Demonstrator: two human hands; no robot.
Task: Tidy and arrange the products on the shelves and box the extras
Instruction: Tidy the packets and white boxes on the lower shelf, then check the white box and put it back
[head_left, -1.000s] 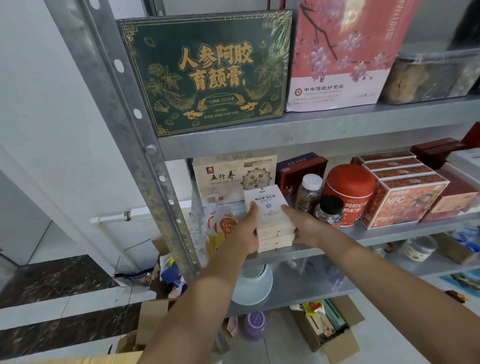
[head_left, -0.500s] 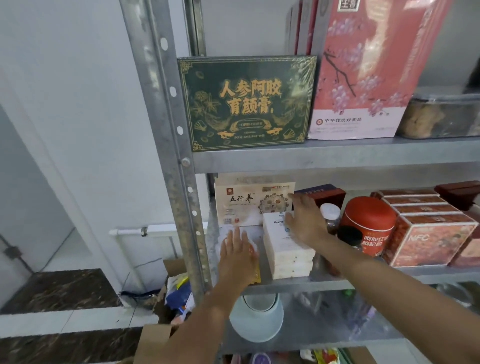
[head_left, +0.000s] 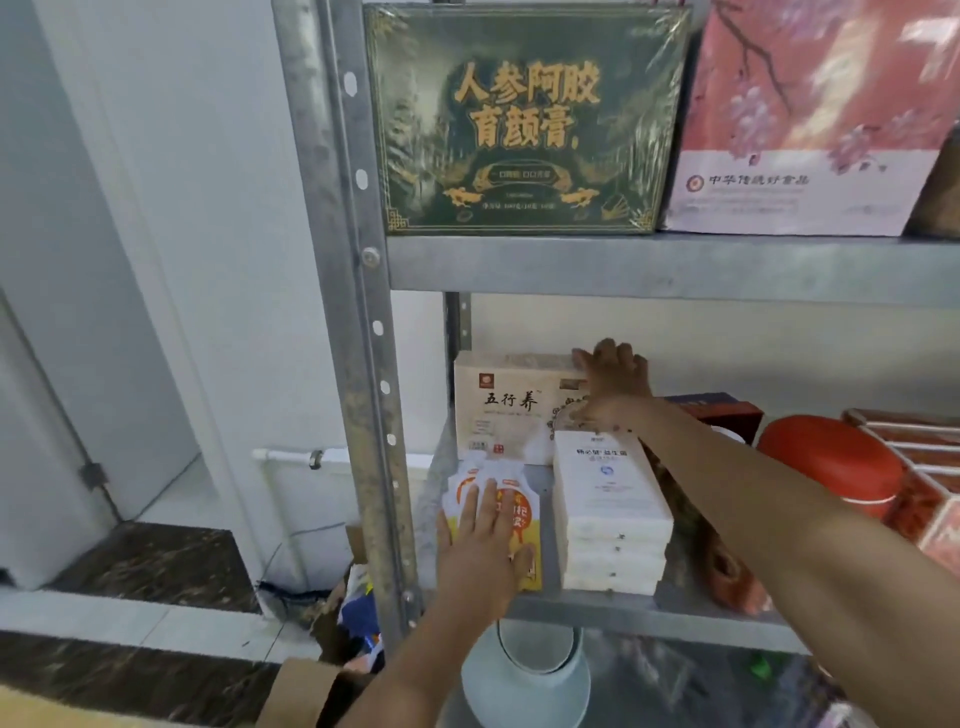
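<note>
A grey metal rack (head_left: 358, 312) stands against a white wall. On its upper shelf a green gift box (head_left: 524, 119) and a pink blossom carton (head_left: 810, 130) stand upright side by side.

On the middle shelf (head_left: 623, 613), the left hand (head_left: 483, 551) lies flat, fingers straight, on the orange-and-white pouches (head_left: 524, 519) at the front left corner. The right hand (head_left: 615, 379) reaches well apart from it to the back, fingers spread over the top edge of the beige box (head_left: 504, 405). Between them the white flat boxes (head_left: 608, 509) sit in a squared stack, which looks finished. A red tin (head_left: 831, 462) and red cartons (head_left: 930, 457) stand to the right.

The pouches and the beige box seem to be mid-straightening. A cardboard box (head_left: 306, 691) waits on the floor, and I judge that boxing the extras is yet to come.
</note>
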